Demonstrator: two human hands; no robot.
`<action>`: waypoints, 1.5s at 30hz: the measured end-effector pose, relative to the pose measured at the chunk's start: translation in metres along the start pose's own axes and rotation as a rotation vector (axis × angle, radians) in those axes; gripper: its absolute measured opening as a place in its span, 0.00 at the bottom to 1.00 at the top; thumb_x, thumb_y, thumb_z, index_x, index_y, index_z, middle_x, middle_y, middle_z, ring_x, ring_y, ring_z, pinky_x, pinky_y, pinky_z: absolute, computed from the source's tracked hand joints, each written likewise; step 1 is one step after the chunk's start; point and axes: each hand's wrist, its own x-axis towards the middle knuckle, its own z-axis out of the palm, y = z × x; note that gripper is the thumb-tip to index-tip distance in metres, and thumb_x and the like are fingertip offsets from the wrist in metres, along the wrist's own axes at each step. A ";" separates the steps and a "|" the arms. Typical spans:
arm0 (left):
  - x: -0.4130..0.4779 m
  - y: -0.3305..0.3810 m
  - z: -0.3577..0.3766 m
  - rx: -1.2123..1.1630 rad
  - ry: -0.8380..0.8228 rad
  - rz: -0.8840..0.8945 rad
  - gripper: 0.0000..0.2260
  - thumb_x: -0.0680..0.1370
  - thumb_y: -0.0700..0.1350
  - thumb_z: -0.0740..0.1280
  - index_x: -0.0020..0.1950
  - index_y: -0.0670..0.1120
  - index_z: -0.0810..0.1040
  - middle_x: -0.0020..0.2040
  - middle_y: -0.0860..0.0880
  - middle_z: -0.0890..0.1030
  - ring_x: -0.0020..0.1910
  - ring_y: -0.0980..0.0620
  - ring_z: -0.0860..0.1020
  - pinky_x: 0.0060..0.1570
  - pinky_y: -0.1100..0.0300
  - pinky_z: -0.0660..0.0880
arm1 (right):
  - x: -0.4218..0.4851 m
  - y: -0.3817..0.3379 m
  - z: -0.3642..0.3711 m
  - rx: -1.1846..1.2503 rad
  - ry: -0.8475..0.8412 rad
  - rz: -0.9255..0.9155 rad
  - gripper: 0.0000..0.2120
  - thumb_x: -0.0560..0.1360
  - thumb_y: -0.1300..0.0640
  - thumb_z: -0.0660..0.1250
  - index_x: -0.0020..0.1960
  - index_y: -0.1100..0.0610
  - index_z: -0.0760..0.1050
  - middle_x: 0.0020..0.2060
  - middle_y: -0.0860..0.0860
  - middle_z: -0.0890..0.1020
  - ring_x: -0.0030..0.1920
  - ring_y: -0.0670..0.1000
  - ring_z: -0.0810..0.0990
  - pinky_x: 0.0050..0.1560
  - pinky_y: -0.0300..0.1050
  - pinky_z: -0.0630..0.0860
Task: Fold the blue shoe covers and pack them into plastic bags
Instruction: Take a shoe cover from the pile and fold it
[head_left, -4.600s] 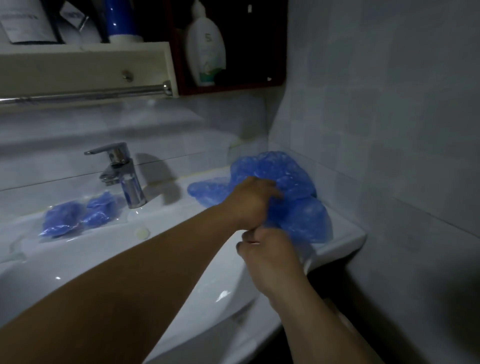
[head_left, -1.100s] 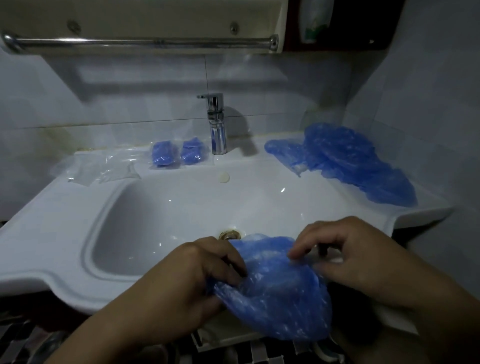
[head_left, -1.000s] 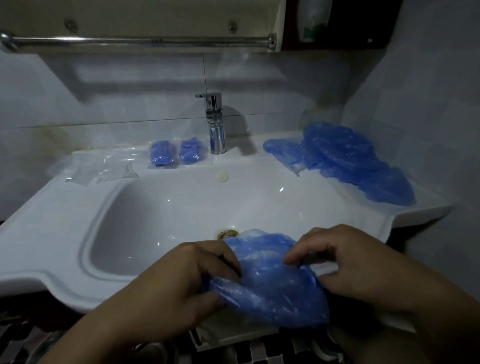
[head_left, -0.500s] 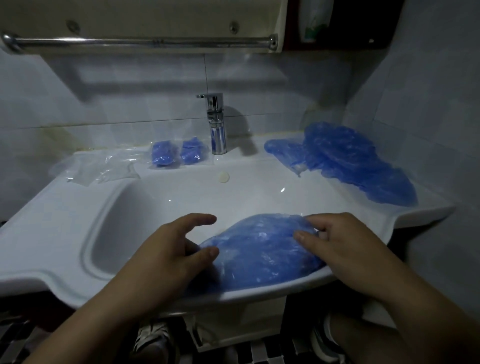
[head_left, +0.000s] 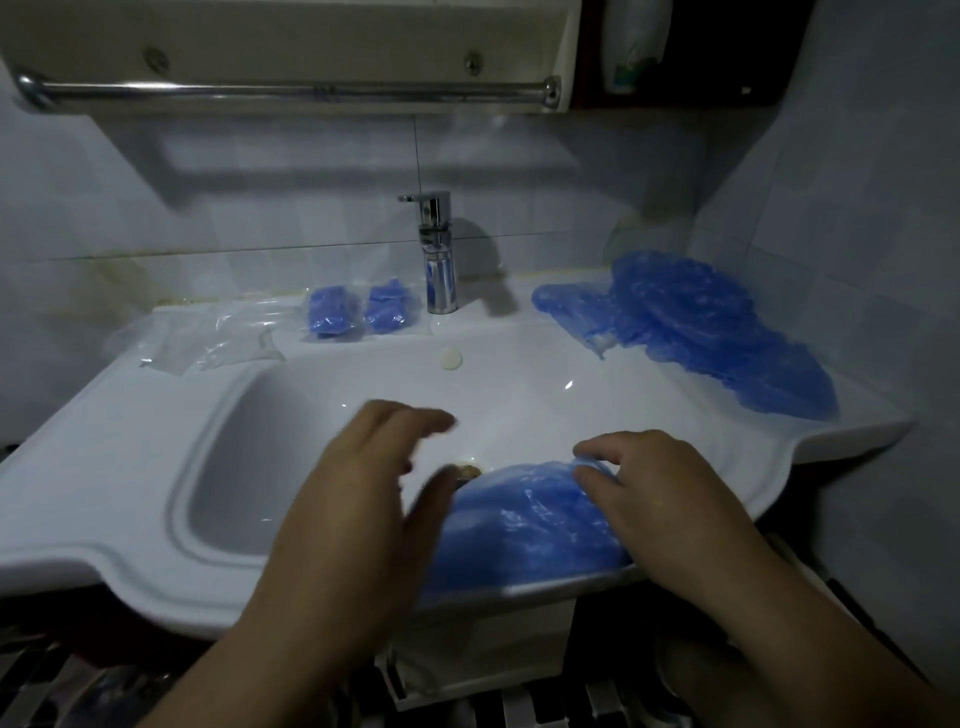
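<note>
Blue shoe cover (head_left: 524, 525) lies flattened on the front rim of the sink (head_left: 130, 457), in the lower centre of the frame. The right hand (head_left: 670, 509) rests on its right end with bent fingers (head_left: 597, 448). The cover's upper edge shows between forefinger and thumb, and I cannot tell whether they pinch it or only press it. The left hand (head_left: 358, 509) is smeared by motion blur, its fingers spread and holding nothing. Its thumb is just beside the cover's left end and hides part of it. Between the hands the drain (head_left: 467, 471) is half hidden.

Further back, a pile of loose shoe covers (head_left: 701, 332) sits on the sink's right ledge, at centre right. Left of the tap (head_left: 439, 260), two small bags of folded covers (head_left: 332, 312) lie side by side. The clear empty bags (head_left: 208, 338) at centre left are hard to make out against the white. A towel rail (head_left: 291, 93) runs across the top, and a bottle (head_left: 636, 47) at upper right is cut off by the frame.
</note>
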 end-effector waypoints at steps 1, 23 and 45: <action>-0.002 0.006 0.003 -0.011 -0.071 0.053 0.14 0.77 0.60 0.59 0.59 0.59 0.76 0.53 0.62 0.75 0.47 0.62 0.75 0.47 0.71 0.70 | 0.000 -0.001 0.000 -0.018 -0.013 0.007 0.17 0.81 0.46 0.59 0.68 0.47 0.73 0.64 0.46 0.78 0.59 0.47 0.78 0.56 0.35 0.71; 0.004 -0.002 0.037 0.255 -0.333 -0.222 0.09 0.79 0.46 0.62 0.45 0.53 0.81 0.41 0.53 0.82 0.41 0.54 0.79 0.42 0.63 0.76 | 0.003 -0.002 -0.002 -0.119 -0.063 0.068 0.10 0.79 0.52 0.62 0.53 0.49 0.82 0.49 0.47 0.84 0.48 0.48 0.81 0.54 0.45 0.78; -0.015 0.009 0.037 0.309 -0.586 0.235 0.32 0.69 0.58 0.37 0.61 0.52 0.72 0.59 0.50 0.77 0.55 0.46 0.77 0.52 0.51 0.74 | -0.022 -0.039 0.016 -0.038 -0.215 -0.621 0.36 0.74 0.28 0.42 0.72 0.45 0.69 0.69 0.39 0.73 0.71 0.40 0.65 0.76 0.42 0.52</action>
